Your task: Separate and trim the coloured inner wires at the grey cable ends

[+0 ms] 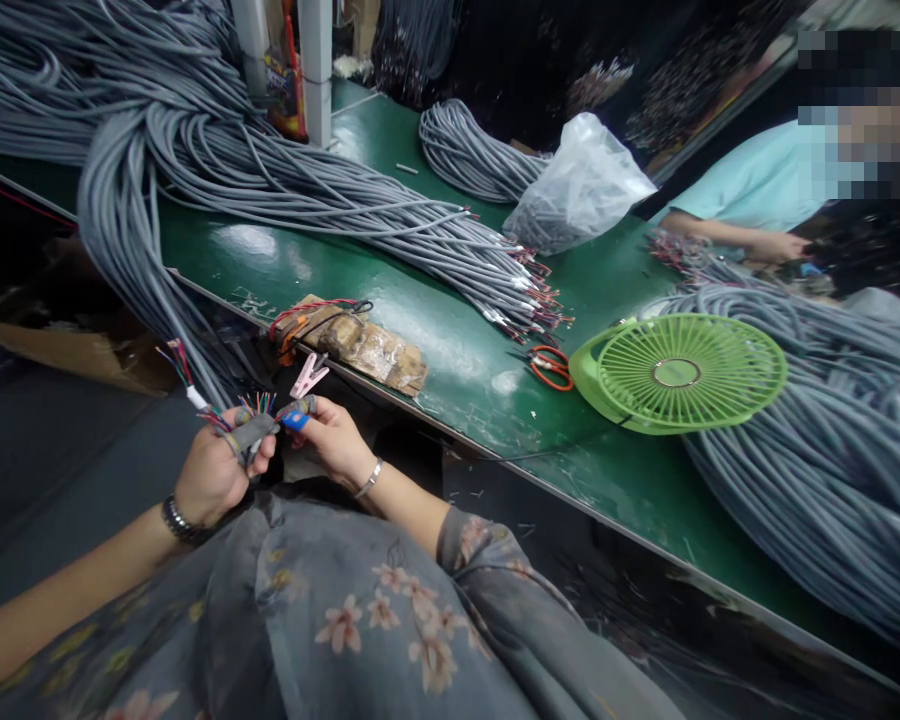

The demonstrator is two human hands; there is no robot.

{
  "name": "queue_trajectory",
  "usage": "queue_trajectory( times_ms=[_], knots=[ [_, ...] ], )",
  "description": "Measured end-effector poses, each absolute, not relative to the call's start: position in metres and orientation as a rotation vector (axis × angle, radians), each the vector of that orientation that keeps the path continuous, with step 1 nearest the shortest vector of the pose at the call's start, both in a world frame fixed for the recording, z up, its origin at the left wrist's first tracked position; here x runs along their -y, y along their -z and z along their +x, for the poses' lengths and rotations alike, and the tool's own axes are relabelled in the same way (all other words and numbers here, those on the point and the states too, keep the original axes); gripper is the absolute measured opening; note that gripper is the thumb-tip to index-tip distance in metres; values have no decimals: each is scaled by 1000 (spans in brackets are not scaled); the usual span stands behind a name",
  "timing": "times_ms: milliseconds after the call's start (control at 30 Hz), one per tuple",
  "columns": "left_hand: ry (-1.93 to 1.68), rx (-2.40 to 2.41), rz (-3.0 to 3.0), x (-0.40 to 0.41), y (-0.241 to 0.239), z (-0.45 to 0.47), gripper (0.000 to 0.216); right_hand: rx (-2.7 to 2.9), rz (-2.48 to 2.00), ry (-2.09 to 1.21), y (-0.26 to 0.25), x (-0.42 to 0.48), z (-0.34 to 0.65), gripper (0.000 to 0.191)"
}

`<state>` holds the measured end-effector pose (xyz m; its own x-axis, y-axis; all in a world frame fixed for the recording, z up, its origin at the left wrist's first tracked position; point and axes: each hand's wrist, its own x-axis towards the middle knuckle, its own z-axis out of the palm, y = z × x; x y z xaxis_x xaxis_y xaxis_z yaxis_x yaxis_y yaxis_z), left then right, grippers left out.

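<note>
My left hand (221, 460), with grey wraps on its fingers, is closed around the end of a grey cable; thin coloured wires (259, 403) fan out above its thumb. Close against it, my right hand (330, 435) pinches the wire tips, with blue tape around a fingertip. Just what lies between those fingertips is too small to make out. Left of my hands, another cable end (195, 396) shows a white sleeve and loose coloured wires. A pink clothes peg (310, 374) sits above my right hand, near the table edge.
Long grey cables (330, 200) cover the green table (457, 400). A wooden block (367, 345), orange-handled scissors (551, 367) and a green fan (679, 373) stand along the front. Behind are a plastic bag (581, 185) and a co-worker's hand (780, 247); more cables (817, 480) lie right.
</note>
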<state>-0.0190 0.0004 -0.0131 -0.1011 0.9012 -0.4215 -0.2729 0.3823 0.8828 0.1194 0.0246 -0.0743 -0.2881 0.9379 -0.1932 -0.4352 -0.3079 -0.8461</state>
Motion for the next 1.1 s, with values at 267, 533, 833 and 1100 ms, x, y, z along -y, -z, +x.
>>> queue_trajectory(
  times_ms=[267,533,833,1100],
  knots=[
    [-1040,-1278,630,-4,12,-19,42,845,-875,-1805,73,-28,120,45],
    [-1010,-1259,682,-2,15,-21,43,807,-863,-1811,75,-27,115,51],
    [-1105,-1333,767,6,11,-18,34,527,-980,-1780,72,-34,133,44],
    [-1087,-1285,768,-2,-1,-11,34,736,-942,-1814,60,-56,138,52]
  ],
)
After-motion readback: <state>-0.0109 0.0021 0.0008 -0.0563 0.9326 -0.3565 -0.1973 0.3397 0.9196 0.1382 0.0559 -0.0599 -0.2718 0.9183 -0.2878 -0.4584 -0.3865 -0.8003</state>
